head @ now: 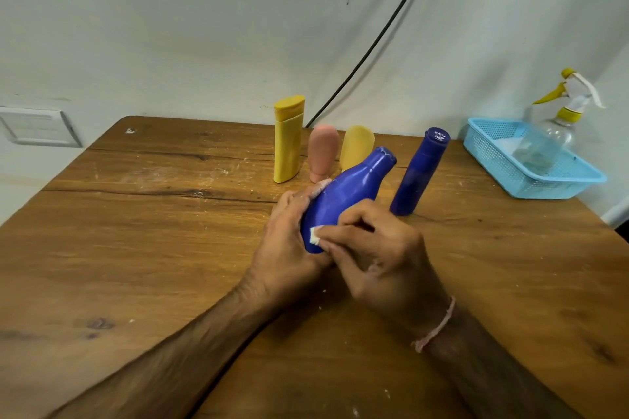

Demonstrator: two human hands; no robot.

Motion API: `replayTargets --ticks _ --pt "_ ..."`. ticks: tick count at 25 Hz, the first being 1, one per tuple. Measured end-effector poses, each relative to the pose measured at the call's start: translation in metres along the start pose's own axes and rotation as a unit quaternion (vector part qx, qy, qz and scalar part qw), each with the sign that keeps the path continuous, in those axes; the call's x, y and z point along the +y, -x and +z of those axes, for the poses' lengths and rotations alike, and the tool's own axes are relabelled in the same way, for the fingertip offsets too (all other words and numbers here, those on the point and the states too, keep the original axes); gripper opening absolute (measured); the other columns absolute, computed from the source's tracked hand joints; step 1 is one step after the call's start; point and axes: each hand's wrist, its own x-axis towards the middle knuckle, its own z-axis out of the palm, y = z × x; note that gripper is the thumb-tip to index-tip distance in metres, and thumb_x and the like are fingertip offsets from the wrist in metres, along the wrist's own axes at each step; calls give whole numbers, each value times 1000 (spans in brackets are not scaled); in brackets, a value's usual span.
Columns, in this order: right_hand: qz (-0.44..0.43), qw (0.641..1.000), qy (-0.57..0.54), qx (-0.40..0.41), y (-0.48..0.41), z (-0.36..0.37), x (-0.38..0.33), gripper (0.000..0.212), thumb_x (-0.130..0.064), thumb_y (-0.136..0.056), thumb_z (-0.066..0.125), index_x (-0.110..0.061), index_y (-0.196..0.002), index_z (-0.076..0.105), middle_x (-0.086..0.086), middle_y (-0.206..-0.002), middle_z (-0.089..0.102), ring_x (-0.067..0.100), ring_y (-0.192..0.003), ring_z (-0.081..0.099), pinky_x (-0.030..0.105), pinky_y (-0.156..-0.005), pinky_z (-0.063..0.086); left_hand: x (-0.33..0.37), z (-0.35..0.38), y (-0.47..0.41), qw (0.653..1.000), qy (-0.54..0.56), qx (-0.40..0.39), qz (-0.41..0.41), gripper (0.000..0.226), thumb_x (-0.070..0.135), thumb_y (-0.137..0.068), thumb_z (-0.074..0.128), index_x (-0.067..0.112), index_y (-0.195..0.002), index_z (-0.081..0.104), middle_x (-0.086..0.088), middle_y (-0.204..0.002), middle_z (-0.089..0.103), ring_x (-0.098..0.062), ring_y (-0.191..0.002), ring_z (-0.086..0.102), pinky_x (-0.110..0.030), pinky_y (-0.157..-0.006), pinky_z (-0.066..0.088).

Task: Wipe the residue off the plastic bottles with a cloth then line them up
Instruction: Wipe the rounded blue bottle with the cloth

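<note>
The left hand (289,235) curls round the base end of the blue bottle (347,190). It appears to hold the bottle clear of the surface (153,231), with the neck tilted up and away to the right. The right hand (381,258) pinches a small white cloth (315,235) between thumb and fingertips and presses it against the bottle's lower body.

The cloth is tiny, so short, firm strokes over 1 patch at a time should suit best. The left hand can roll the bottle to bring each unwiped face round. Working from base toward neck looks sensible, since pale marks show at the neck rim. A fresh fold of cloth would avoid smearing residue back on.

Room is tightest on the right. The dark blue bottle (420,173) stands upright near the held bottle's neck, and a swing that way could topple it. Behind, 3 bottles stand close together near the far edge by the wall: the tall yellow bottle (288,143), the pink bottle (322,153) and the rounded yellow bottle (357,144). The neck partly overlaps the rounded one in view. A blue basket (558,184) holding a spray bottle (565,112) sits at the far right corner, close to that edge. The left half and the near side of the surface offer the widest room, though white crumbs lie scattered there.
</note>
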Motion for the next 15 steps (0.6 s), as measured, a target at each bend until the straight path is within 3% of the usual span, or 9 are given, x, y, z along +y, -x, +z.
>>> replayTargets --ticks 3,5,8,11,13,15 --pt "65 987 68 130 -7 -2 8 17 -13 -92 74 -5 -107 75 8 -99 69 9 -86 64 18 -76 55 5 0 1 999 -35 16 -11 81 19 -72 88 25 -141 47 11 -131 48 -3 -119 51 -24 -102 48" --pt "116 971 84 194 -13 -4 12 20 -15 -91 74 -4 -108 73 10 -102 70 10 -89 65 13 -79 53 6 0 1 999 -42 21 -20 82 16 -69 89 27 -138 47 12 -130 47 -5 -117 51 -25 -100 50" --pt "113 976 79 166 -14 5 7 22 -15 -89 74 -4 -108 75 9 -101 70 8 -90 63 12 -80 52 7 -2 3 999 -41 24 -28 84 15 -68 90 28 -138 46 10 -134 51 -9 -117 56 -32 -98 54" --pt "138 975 50 167 -25 6 6 23 -14 -90 75 -7 -111 74 7 -102 69 7 -89 63 16 -79 56 13 -1 3 999 -31 17 -38 93 16 -69 91 31 -144 38 12 -137 52 -10 -116 59 -25 -93 56" --pt "169 970 30 174 -33 8 4 24 -14 -91 73 -8 -115 74 5 -103 67 8 -89 63 17 -79 56 16 -1 2 999 -22 14 -48 106 17 -69 92 36 -150 26 10 -133 52 -11 -115 60 -24 -93 55" --pt "162 978 31 130 -35 15 -6 24 -16 -92 72 -11 -116 74 3 -103 65 8 -91 62 18 -81 55 16 -2 0 998 -5 6 -55 123 18 -68 92 39 -156 9 12 -124 54 -6 -106 62 -21 -89 54"
